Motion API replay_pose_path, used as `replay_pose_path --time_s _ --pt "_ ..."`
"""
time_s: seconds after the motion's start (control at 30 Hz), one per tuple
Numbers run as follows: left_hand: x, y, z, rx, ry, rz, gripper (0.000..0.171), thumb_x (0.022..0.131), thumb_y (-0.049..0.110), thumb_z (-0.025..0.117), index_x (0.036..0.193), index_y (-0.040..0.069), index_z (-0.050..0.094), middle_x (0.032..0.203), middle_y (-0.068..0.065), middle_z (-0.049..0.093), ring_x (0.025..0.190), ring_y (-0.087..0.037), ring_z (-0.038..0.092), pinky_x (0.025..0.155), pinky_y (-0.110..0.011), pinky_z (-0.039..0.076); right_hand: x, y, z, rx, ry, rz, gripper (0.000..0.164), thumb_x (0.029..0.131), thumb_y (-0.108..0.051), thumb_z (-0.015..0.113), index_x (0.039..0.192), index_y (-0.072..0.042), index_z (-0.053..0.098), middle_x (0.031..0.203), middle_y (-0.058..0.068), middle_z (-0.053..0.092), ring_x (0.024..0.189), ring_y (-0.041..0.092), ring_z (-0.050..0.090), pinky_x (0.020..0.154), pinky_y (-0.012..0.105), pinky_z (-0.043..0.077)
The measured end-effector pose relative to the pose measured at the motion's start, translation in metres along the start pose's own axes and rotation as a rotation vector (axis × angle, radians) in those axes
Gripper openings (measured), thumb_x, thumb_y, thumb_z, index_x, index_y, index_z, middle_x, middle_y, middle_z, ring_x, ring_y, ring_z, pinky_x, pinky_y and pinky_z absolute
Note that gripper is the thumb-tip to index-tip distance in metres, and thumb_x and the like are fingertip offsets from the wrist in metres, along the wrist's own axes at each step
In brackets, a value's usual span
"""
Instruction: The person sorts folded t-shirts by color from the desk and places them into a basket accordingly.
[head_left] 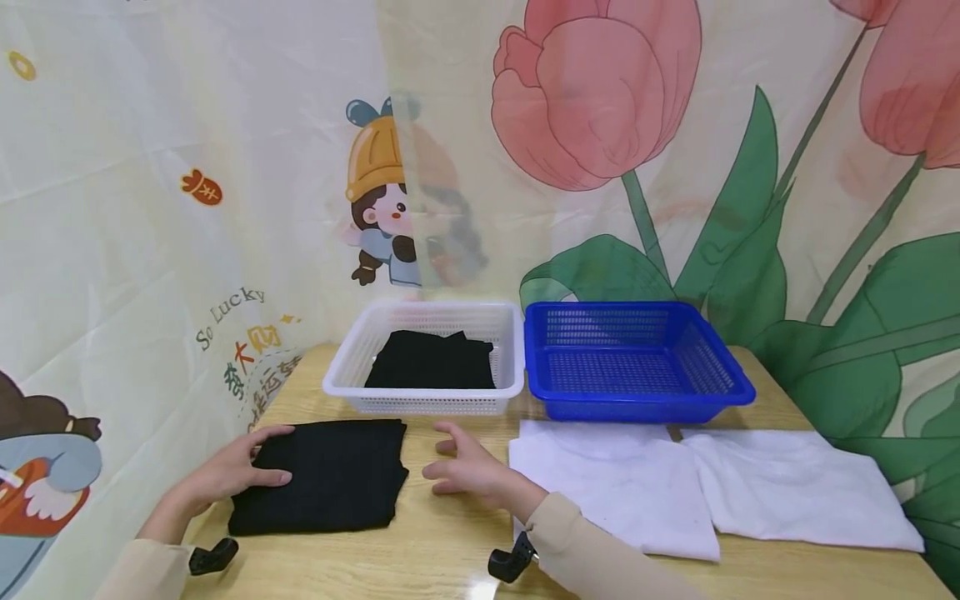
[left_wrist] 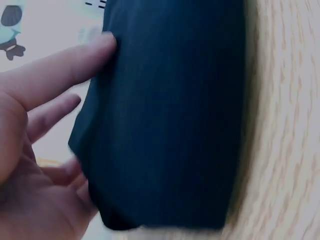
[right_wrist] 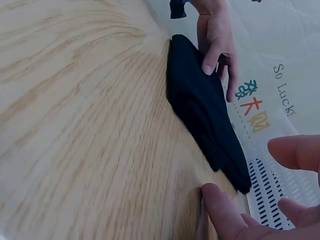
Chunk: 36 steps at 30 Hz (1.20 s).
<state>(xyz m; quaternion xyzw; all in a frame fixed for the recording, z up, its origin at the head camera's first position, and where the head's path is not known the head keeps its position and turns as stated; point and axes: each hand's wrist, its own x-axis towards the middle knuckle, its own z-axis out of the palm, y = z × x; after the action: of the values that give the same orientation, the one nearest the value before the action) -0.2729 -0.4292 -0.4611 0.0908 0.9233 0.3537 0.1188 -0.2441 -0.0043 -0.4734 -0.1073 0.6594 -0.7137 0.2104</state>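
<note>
A folded black garment (head_left: 337, 477) lies on the wooden table at the left. At its left edge is my left hand (head_left: 227, 475), the thumb touching the top of the cloth. In the left wrist view, the other fingers (left_wrist: 52, 117) of that hand are spread loosely beyond the edge, and the cloth partly hides some of them. My right hand (head_left: 480, 473) hovers to the right of the black garment, apart from it, with fingers spread and nothing in them. Another folded black garment (head_left: 431, 362) is inside the white basket (head_left: 423, 402).
A blue plastic basket (head_left: 637, 410) stands beside the white one at the back of the table (head_left: 420, 554). Two folded white garments (head_left: 615, 492) lie at the right, one partly under or against the other. Printed fabric (head_left: 450, 150) hangs behind and to the left.
</note>
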Motion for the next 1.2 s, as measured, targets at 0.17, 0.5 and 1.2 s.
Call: replay_pose_path --time_s 0.17,0.5,1.2 --pt "0.001 -0.003 0.005 -0.14 -0.091 0.022 0.088 0.094 0.028 0.083 0.165 0.008 0.034 0.165 -0.033 0.03 0.148 -0.064 0.027 0.111 -0.068 0.04 0.001 0.0 0.009 0.014 0.004 0.021 0.084 0.092 0.005 0.073 0.164 -0.008 0.033 0.158 0.035 0.036 0.11 0.033 0.069 0.093 0.052 0.061" --pt "-0.002 -0.003 -0.001 -0.113 -0.134 0.029 0.084 0.097 0.027 0.079 0.165 0.008 0.033 0.161 -0.038 0.034 0.142 -0.057 0.042 0.101 -0.049 0.054 0.003 -0.001 0.017 0.063 0.026 0.021 0.084 0.089 0.008 0.072 0.162 -0.006 0.033 0.149 0.036 0.044 0.116 0.038 0.067 0.096 0.057 0.059" --pt "0.01 0.01 0.021 -0.3 -0.231 0.038 0.079 0.101 0.019 0.074 0.167 0.01 0.031 0.171 -0.032 0.002 0.15 -0.068 0.001 0.112 -0.065 0.039 0.029 0.0 0.038 -0.013 0.086 0.075 0.08 0.089 -0.001 0.079 0.159 -0.009 0.043 0.135 0.018 0.058 0.102 0.026 0.07 0.089 0.048 0.062"
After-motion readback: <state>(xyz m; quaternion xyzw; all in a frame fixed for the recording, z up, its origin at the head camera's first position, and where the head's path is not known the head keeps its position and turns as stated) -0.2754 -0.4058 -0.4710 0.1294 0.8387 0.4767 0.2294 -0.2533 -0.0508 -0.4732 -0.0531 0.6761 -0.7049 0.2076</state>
